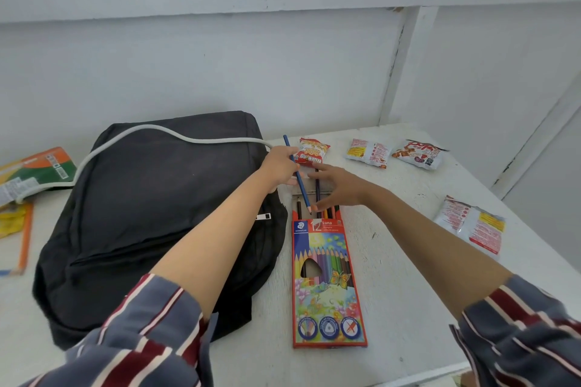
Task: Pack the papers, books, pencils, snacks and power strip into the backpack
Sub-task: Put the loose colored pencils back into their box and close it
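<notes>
A black backpack lies flat on the white table, with a grey power-strip cable draped across its top. To its right lies an orange coloured-pencil box, open at its far end with pencils sticking out. My left hand pinches a blue pencil above the box's open end. My right hand reaches over the protruding pencils, fingers spread, fingertips touching them. Snack packets sit beyond: one red, two more, and another at the right.
Books and papers with orange and green covers lie at the table's left edge, partly under the cable. An orange-edged item lies in front of them. A white panelled wall stands close behind the table. The table's front edge runs at bottom right.
</notes>
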